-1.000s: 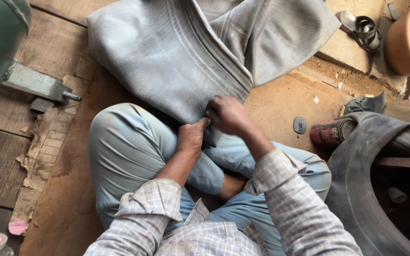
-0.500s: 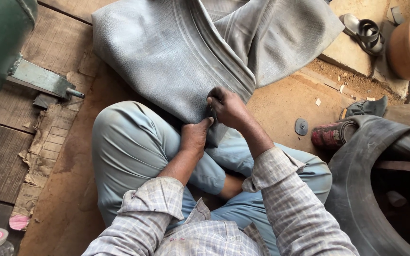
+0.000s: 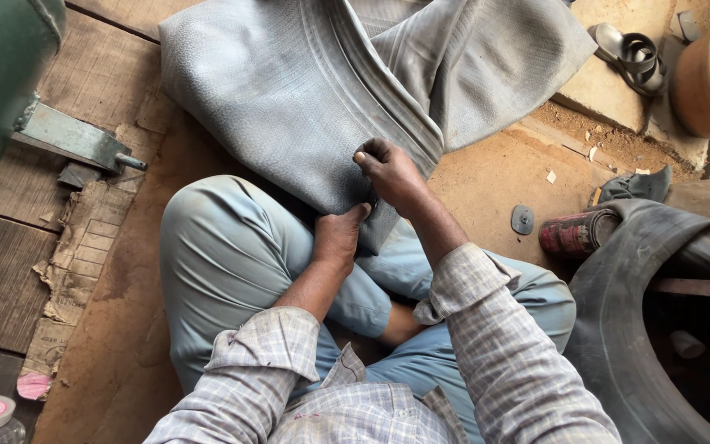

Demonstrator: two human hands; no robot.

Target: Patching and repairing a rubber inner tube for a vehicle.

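now left hand (image 3: 340,237) and right hand (image 3: 389,171) both pinching edge of grey rubber sheet (image 3: 289,90) over lap.

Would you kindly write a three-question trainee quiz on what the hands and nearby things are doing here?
1. True or false: both hands touch the grey rubber sheet.
2. Which hand is farther from the person: A left, B right?
3. Fill in: right of the person's knee lies a red ____.
Key: 1 true; 2 B; 3 roll.
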